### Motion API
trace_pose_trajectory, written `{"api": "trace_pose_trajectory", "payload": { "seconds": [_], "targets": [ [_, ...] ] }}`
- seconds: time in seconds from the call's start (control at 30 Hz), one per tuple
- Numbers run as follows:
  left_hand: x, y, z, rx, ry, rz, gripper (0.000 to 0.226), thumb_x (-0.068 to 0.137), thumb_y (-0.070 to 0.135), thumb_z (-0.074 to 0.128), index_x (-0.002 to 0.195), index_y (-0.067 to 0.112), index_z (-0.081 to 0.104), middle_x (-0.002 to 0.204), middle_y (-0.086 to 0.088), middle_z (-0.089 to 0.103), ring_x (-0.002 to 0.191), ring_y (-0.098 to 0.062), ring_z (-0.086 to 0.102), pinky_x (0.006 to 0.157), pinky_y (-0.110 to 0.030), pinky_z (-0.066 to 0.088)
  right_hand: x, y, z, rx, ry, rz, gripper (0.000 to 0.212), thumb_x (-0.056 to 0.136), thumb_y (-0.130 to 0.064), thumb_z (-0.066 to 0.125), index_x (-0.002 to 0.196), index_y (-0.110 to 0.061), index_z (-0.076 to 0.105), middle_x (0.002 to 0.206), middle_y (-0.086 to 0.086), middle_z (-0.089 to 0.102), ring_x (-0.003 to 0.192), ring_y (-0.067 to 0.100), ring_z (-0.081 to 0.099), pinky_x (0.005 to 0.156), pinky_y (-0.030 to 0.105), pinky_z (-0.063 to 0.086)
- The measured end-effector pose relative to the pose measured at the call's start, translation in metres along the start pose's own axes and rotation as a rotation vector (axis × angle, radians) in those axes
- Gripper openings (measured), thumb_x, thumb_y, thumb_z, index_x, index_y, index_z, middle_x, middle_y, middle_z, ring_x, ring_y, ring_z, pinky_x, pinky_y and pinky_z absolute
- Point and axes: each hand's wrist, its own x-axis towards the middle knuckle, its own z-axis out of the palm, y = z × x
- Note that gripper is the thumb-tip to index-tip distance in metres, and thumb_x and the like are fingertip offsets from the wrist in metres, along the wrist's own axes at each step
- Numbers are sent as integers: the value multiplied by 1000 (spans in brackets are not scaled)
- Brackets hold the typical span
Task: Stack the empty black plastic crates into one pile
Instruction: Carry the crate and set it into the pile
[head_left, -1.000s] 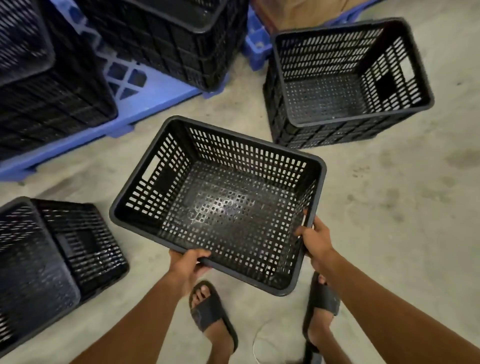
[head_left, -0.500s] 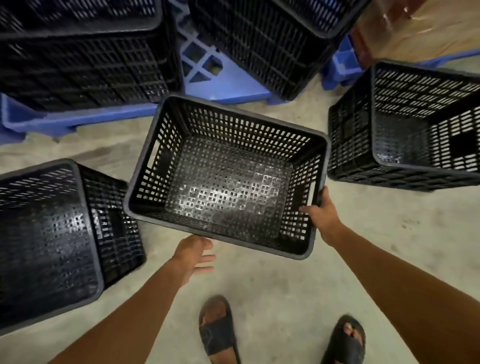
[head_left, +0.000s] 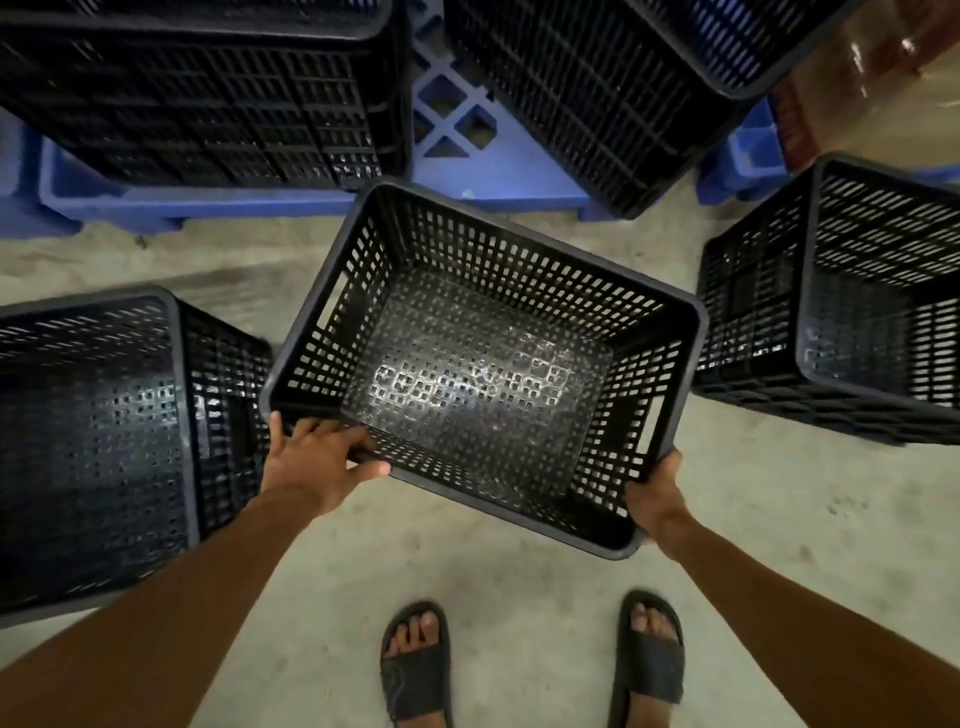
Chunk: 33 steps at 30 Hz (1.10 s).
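Note:
An empty black perforated crate (head_left: 483, 374) hangs in the air at the centre, its open top facing me. My left hand (head_left: 311, 462) grips its near left corner, fingers curled over the rim. My right hand (head_left: 655, 499) grips the near right corner below the handle slot. A second crate (head_left: 93, 447) lies tipped on the floor at the left. At the right stands a third crate (head_left: 852, 306), also empty.
Two stacks of black crates (head_left: 218, 98) (head_left: 613, 88) rest on a blue pallet (head_left: 467, 156) at the back. A brown wrapped load (head_left: 883, 67) shows at the top right. Bare concrete floor (head_left: 509, 566) lies around my sandalled feet (head_left: 415, 670).
My left hand, off the crate half a second ago, has taken hold of its near left corner. The crate has shifted right and toward me.

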Motion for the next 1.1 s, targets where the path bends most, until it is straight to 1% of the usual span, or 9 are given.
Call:
{"api": "trace_pose_trajectory", "payload": {
  "seconds": [0.17, 0.27, 0.47, 0.5, 0.63, 0.73, 0.83, 0.97, 1.1],
  "targets": [
    [-22, 14, 21, -119, -124, -64, 48, 80, 73, 44, 115, 43, 56, 130, 0, 55, 129, -27, 43, 117, -55, 10, 16, -12, -17, -181, -1, -106, 61, 92, -22, 50, 142, -24, 16, 129, 20, 57, 114, 42, 56, 100, 55, 44],
    [-43, 27, 48, -220, -152, -137, 46, 87, 70, 36, 121, 43, 51, 133, -3, 45, 135, -30, 34, 116, -59, -2, 38, -35, -28, -355, -27, -216, 68, 91, -13, 48, 148, -25, 12, 132, 23, 55, 118, 44, 54, 102, 53, 42],
    [-52, 35, 68, -247, -96, -167, 49, 90, 68, 24, 126, 45, 48, 143, -7, 39, 147, -29, 8, 111, -62, -15, 54, -46, -27, -541, -12, -306, 64, 90, -18, 49, 145, -20, 16, 130, 26, 56, 115, 46, 56, 98, 51, 44],
    [-53, 36, 67, -249, -93, -158, 48, 91, 67, 24, 126, 45, 48, 143, -6, 40, 148, -28, 8, 112, -62, -15, 53, -42, -30, -547, -6, -307, 62, 90, -17, 50, 143, -17, 18, 129, 27, 56, 114, 46, 56, 97, 51, 44],
    [-55, 53, 63, -271, -137, -147, 43, 93, 63, 24, 120, 44, 51, 134, -5, 45, 140, -27, 28, 113, -63, -11, 53, -26, -43, -499, 14, -271, 64, 90, -16, 52, 145, -17, 19, 133, 26, 54, 117, 46, 54, 100, 55, 44],
    [-58, 65, 68, -228, -153, -151, 43, 92, 65, 20, 118, 45, 48, 134, -5, 45, 139, -28, 29, 113, -64, -11, 56, -19, -50, -442, -6, -256, 70, 91, -18, 54, 150, -19, 15, 139, 24, 50, 124, 44, 50, 106, 53, 39],
    [-59, 65, 67, -220, -175, -164, 45, 92, 66, 19, 120, 45, 48, 135, -7, 45, 137, -31, 31, 114, -63, -7, 57, -15, -53, -347, -35, -279, 71, 90, -12, 55, 149, -24, 18, 139, 19, 51, 124, 41, 50, 106, 52, 40],
    [-58, 69, 64, -169, -216, -170, 46, 93, 65, 19, 127, 45, 43, 140, -9, 43, 133, -33, 37, 115, -61, 9, 55, -7, -55, -249, -8, -343, 60, 92, -20, 55, 146, -30, 30, 134, 11, 57, 119, 38, 56, 101, 55, 46],
    [-66, 75, 70, -198, -261, -186, 46, 93, 64, 19, 128, 45, 42, 141, -8, 41, 134, -33, 37, 114, -63, 9, 56, 3, -60, -299, 45, -343, 47, 94, -28, 52, 140, -26, 43, 129, 13, 62, 113, 37, 60, 100, 52, 48]
  ]
}}
